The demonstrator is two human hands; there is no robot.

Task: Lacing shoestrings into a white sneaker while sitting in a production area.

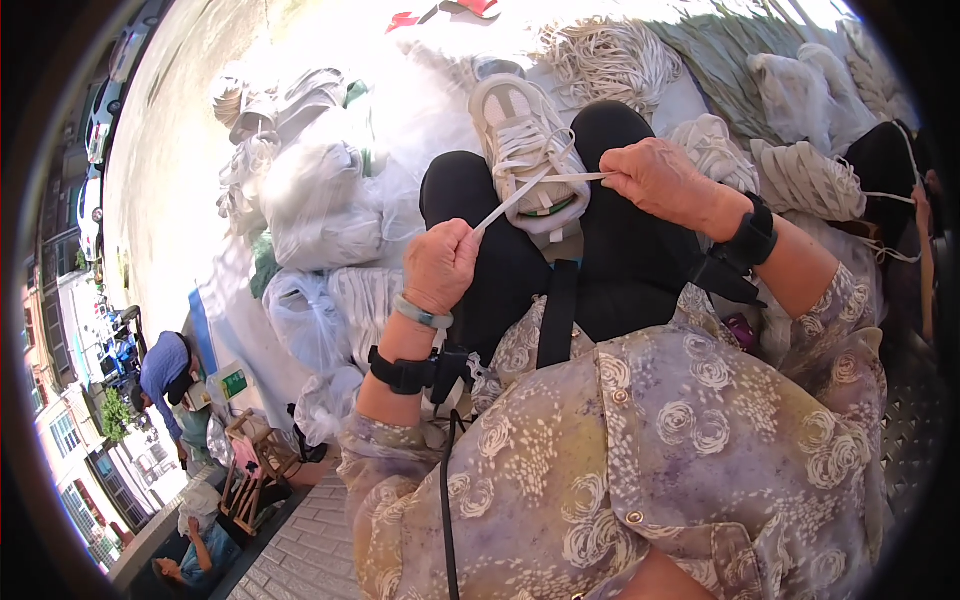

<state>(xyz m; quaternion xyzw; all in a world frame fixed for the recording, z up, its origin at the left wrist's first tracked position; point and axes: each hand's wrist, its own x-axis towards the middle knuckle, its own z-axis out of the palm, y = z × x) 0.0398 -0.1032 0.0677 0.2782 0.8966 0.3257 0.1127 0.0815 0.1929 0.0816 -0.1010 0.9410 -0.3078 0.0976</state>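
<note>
A light beige sneaker (528, 140) rests between my knees, its toe pointing away from me and its heel opening toward me. White laces (520, 200) criss-cross its front, and two loose ends stretch outward from the top. My left hand (440, 266) is closed on one lace end, low and left of the shoe. The other end runs nearly level to the right, pinched between the thumb and fingers of my right hand (655, 180). Both ends look taut. A green patch (548, 209) shows inside the shoe's opening.
Plastic bags of pale shoe parts (325, 205) are heaped at left. A pile of white laces (615, 60) lies at the far side, with more laced shoes (805, 180) at right. Another person (168, 375) bends near a wooden chair (255, 465) at far left.
</note>
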